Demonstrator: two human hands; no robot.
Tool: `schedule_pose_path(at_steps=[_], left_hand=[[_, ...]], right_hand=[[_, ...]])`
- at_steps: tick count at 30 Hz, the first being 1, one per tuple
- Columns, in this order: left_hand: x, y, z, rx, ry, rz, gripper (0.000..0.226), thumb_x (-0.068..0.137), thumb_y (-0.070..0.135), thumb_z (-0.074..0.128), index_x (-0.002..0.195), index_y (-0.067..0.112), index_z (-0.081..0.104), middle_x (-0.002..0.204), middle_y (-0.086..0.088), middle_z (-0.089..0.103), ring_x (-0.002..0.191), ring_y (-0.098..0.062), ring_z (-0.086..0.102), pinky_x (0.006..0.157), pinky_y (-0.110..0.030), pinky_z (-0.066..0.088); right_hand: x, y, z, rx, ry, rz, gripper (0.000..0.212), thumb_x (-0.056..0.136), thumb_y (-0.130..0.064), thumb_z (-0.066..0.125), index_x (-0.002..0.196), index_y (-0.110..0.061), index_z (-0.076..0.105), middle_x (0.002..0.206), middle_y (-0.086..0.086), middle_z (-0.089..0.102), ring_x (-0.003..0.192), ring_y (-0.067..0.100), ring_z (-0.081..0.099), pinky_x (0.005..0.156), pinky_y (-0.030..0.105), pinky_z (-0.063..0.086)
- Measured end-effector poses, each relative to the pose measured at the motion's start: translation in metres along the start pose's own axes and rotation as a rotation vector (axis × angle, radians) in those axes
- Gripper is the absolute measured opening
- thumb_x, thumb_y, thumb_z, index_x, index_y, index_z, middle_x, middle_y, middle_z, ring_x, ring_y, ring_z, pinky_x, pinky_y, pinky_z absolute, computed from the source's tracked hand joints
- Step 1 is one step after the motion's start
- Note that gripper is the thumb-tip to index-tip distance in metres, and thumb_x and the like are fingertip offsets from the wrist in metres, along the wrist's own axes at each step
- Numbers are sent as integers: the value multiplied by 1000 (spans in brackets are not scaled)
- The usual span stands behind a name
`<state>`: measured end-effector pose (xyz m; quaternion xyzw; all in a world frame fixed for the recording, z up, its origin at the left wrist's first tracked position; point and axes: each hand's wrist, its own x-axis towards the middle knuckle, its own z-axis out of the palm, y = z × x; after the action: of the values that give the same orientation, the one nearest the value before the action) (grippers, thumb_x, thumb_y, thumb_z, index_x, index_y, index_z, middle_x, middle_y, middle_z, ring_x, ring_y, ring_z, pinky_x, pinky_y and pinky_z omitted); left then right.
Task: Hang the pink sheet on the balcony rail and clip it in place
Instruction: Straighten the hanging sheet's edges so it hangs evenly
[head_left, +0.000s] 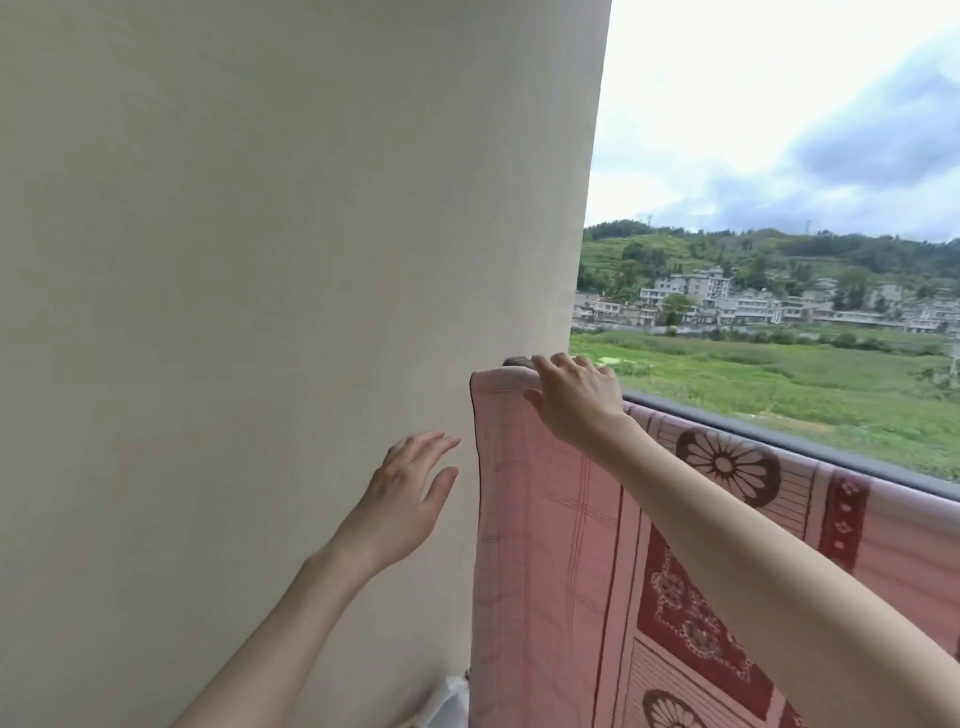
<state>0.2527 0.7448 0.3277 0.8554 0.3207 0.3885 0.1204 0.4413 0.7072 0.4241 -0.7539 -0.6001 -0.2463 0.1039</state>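
At rail (779, 434) end by wall (260, 260), right hand (574, 402) rests fingers-extended on pink sheet (550, 545); left hand (402, 499) hovers spread, empty.

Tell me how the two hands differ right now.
The right hand rests on top of the pink sheet where it folds over the balcony rail; the left hand is lower, in front of the wall, touching nothing. The right hand's fingers bend over the rail; the left hand's are spread and straight. Neither holds a clip.
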Motion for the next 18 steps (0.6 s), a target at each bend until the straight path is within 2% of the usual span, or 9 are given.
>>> schedule_pose_path(at_steps=[2,3,5,8,11,15,18], left_hand=[[34,-8,5,-25,-7,63,40,99,26,35,139,21,36,147,5,31,138,-8,19,110,-20,12],[51,-11,8,-39,-9,99,41,99,25,34,140,20,36,148,4,30,138,-9,18,111,-21,12],[83,-16,16,-70,-14,174,42,99,22,35,141,18,35,149,2,30,139,-11,19,113,-24,13],[127,-15,28,-85,-44,275,44,98,30,34,140,18,36,148,-1,33,139,-17,22,115,-38,19],[152,-9,43,-87,-66,395,53,91,45,27,132,19,48,137,-2,48,130,-22,37,107,-47,30],[160,-4,62,-89,-39,520,55,90,49,20,120,24,58,113,1,59,111,-24,49,94,-47,37],[162,-3,64,-78,-30,581,52,92,50,20,117,25,58,110,2,60,108,-23,48,92,-42,34]], right_hand=[[12,2,14,-49,4,51,35,98,-34,39,125,-12,44,122,8,56,110,29,55,78,38,42],[14,4,20,-126,19,50,29,99,-29,38,122,-12,45,116,7,59,102,28,59,68,34,40],[12,7,29,-242,52,50,23,99,-23,37,119,-14,45,108,5,62,91,25,62,60,31,34],[8,10,28,-283,100,40,27,101,-32,34,119,-16,45,106,3,61,87,24,63,59,30,32],[1,11,24,-313,116,48,39,100,-43,26,118,-14,45,107,3,62,88,25,64,59,30,31],[-14,20,19,-296,139,56,41,99,-45,29,116,-14,49,107,3,64,88,25,64,60,29,31],[-22,24,14,-255,151,53,38,98,-44,33,116,-15,50,107,2,63,90,26,63,61,29,30]])
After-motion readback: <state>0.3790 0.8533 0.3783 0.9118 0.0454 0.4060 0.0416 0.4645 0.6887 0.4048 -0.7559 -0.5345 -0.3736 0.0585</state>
